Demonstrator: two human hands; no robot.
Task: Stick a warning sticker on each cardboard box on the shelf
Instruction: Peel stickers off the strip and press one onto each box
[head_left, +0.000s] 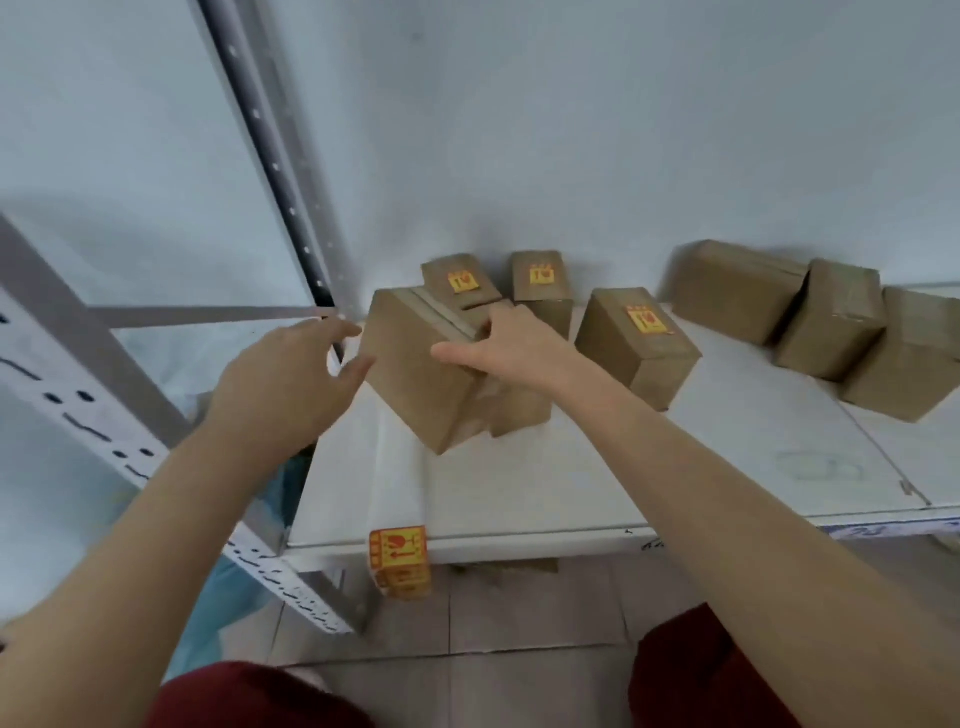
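Grips the tilted cardboard box (415, 374) near the left end of the shelf (571, 493) with right hand (498, 348) fingers curled over its top, left hand (291, 379) spread loose just beside it, amid three stickered boxes (636, 343), three plain boxes (737, 291), the rightmost cropped, another half hidden behind the right wrist.

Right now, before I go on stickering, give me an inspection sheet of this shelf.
Surface: white shelf, faint marks.
Job's things: held box tilted, no sticker showing; three stickered boxes; three bare boxes at right; sticker strip hanging over front edge.
Clutter: blue plastic low at left.
Grippers: right hand grips held box's top edge; left hand open beside it.
Cables: nothing seen.
Surroundings: wall, metal upright, tiled floor.
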